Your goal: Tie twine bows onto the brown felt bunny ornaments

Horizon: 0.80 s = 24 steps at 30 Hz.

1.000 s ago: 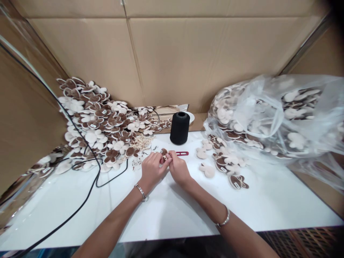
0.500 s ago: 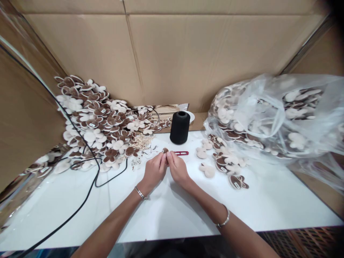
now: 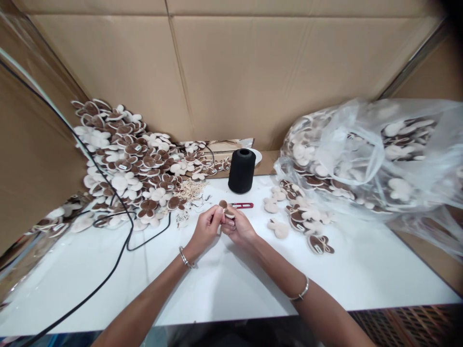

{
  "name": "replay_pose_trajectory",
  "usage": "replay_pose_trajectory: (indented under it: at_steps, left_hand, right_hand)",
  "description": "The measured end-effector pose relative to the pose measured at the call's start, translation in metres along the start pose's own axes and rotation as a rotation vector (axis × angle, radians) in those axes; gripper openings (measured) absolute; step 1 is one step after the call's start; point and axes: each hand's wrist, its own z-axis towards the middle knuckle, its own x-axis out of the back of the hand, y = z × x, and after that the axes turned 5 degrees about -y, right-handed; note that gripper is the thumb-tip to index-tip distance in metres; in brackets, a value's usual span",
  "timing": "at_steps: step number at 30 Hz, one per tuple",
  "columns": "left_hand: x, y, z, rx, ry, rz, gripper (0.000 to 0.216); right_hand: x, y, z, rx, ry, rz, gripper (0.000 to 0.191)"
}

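Left hand (image 3: pixel 206 228) and right hand (image 3: pixel 240 230) are close together above the white tabletop (image 3: pixel 376 262), fingers of both closed on a small brown plush rabbit piece (image 3: pixel 223 205) held between them. A slotted red tool (image 3: pixel 247 206) lies just beyond the right hand, a black thread cone (image 3: pixel 241 172) upright behind it; a heap of similar pieces (image 3: pixel 148 161) rises at left, a filled plastic bag (image 3: pixel 334 140) at right
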Motion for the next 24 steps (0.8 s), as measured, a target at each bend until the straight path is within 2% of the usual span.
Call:
replay_pose_trajectory:
  at_steps: [6, 10, 16, 24]
  left_hand:
    - [0.002, 0.003, 0.001, 0.036, -0.006, -0.047, 0.043]
    - [0.003, 0.001, 0.002, 0.084, 0.001, -0.141, 0.044]
    - [0.000, -0.009, 0.004, 0.155, 0.073, -0.417, 0.043]
    - [-0.010, 0.001, 0.008, 0.235, 0.131, -0.656, 0.047]
  right_hand:
    - [-0.002, -0.002, 0.002, -0.132, -0.018, 0.169, 0.039]
    - [-0.002, 0.000, 0.002, -0.139, -0.051, 0.247, 0.040]
    - [-0.003, 0.000, 0.000, -0.134, -0.061, 0.336, 0.032]
    - [-0.005, 0.000, 0.001, -0.124, -0.085, 0.378, 0.029]
